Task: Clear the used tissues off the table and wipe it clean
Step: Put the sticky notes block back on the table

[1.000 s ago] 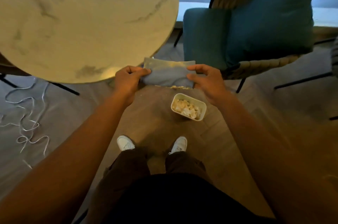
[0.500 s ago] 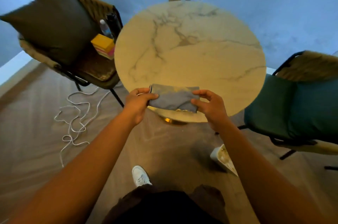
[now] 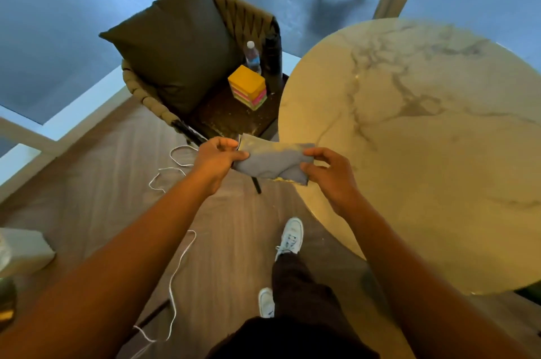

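Shifted left off the table, both hands' fingers pinch the cloth.

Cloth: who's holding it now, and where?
Both hands hold the cloth: left hand pinches its left end, right hand its right end.

The scene is dim overall, with cool blue daylight across the upper part of the frame and a warm yellow cast on the marble table at right. Wide-angle distortion bends the window frames and stretches both forearms toward the lower corners. Motion blur softens the floor at left and the lower edges.
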{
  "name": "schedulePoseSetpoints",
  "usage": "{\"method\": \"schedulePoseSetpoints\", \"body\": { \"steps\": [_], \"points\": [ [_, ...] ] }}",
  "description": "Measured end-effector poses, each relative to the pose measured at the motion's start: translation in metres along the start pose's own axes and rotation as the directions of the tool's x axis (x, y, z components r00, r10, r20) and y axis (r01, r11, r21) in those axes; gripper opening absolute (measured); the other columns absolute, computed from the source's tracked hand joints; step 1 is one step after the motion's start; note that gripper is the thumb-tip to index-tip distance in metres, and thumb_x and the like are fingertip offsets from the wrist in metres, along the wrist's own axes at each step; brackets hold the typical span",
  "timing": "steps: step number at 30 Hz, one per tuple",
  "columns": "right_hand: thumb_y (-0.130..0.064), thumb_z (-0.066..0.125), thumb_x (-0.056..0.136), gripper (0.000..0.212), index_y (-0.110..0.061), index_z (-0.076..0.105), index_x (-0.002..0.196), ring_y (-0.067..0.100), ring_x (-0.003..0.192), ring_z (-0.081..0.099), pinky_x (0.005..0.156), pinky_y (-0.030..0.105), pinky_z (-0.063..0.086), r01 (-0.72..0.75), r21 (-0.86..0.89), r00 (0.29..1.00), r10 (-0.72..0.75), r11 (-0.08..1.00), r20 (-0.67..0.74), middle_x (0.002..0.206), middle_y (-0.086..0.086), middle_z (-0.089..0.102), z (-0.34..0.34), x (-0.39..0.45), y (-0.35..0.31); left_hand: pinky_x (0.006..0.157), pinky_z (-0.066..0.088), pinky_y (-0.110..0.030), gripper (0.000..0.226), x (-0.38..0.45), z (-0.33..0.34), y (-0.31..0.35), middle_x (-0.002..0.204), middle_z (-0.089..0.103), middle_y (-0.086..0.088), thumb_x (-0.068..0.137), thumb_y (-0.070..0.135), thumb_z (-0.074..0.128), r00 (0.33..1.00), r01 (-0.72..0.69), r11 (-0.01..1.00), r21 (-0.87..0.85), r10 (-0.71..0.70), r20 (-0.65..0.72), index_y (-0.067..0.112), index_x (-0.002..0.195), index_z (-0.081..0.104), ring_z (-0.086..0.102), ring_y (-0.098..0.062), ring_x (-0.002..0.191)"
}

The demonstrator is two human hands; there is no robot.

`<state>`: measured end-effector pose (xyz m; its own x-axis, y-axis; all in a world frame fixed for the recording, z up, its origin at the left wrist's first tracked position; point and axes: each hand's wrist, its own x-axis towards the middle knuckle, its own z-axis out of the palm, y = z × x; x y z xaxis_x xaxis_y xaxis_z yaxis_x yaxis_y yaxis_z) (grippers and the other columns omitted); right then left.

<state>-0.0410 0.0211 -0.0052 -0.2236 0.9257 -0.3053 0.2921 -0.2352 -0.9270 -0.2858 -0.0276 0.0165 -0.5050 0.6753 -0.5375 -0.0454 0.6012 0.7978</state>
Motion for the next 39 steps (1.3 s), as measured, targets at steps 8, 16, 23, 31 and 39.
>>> {"method": "schedulePoseSetpoints", "body": {
  "steps": [8,16,23,31,39],
  "points": [
    [-0.015,0.069,0.091,0.022,-0.031,0.07,0.105,0.017,0.102,0.067,0.091,0.032,0.056,-0.078,-0.015,0.988,0.079,0.997,0.133,0.106,-0.005,0.071,0.1,0.139,-0.035,0.068,0.046,-0.025,0.017,0.131,-0.055,0.049,0.087,0.061,-0.002,0.086,0.011,0.076,0.995,-0.038,0.986,0.165,0.051,-0.08,0.019,0.087,0.06,0.056,-0.016,0.084],
    [-0.01,0.061,0.094,0.022,-0.022,0.063,0.112,0.007,0.085,0.062,0.075,0.014,0.051,-0.231,-0.04,0.973,0.232,0.972,0.014,0.094,-0.012,0.062,0.188,0.225,-0.017,0.07,0.049,-0.022,0.015,0.286,-0.068,0.051,0.094,0.065,0.003,0.09,0.019,0.074,0.992,-0.125,0.927,0.352,0.113,0.055,0.027,0.09,0.061,0.062,-0.011,0.087],
    [-0.014,0.061,0.094,0.027,-0.021,0.061,0.121,0.016,0.097,0.063,0.082,0.03,0.053,-0.41,-0.101,0.905,0.392,0.906,-0.163,0.108,-0.001,0.064,0.263,0.287,0.061,0.083,0.055,-0.027,0.019,0.424,-0.059,-0.008,0.101,0.064,0.003,0.092,0.005,0.067,0.961,-0.211,0.87,0.445,0.101,0.257,0.023,0.096,0.061,0.062,-0.014,0.098],
    [-0.02,0.067,0.091,0.033,-0.013,0.062,0.123,0.027,0.105,0.056,0.09,0.041,0.05,-0.267,-0.596,0.954,0.121,0.758,-0.274,0.122,0.011,0.056,0.325,0.305,0.128,0.101,0.048,-0.042,0.048,0.481,-0.051,-0.077,0.15,0.035,-0.005,0.091,0.013,0.063,0.763,-0.647,0.266,0.715,0.201,0.615,0.02,0.137,0.051,0.043,-0.031,0.132],
    [-0.024,0.078,0.083,0.046,-0.015,0.062,0.125,0.033,0.111,0.054,0.09,0.041,0.044,-0.126,-0.781,0.992,0.064,0.611,-0.11,0.127,0.013,0.056,0.331,0.327,0.161,0.102,0.046,-0.045,0.06,0.491,-0.041,-0.093,0.156,0.028,-0.012,0.093,0.019,0.064,0.739,-0.673,0.071,0.736,0.074,0.669,0.019,0.148,0.039,0.032,-0.037,0.139]
  ]
}}
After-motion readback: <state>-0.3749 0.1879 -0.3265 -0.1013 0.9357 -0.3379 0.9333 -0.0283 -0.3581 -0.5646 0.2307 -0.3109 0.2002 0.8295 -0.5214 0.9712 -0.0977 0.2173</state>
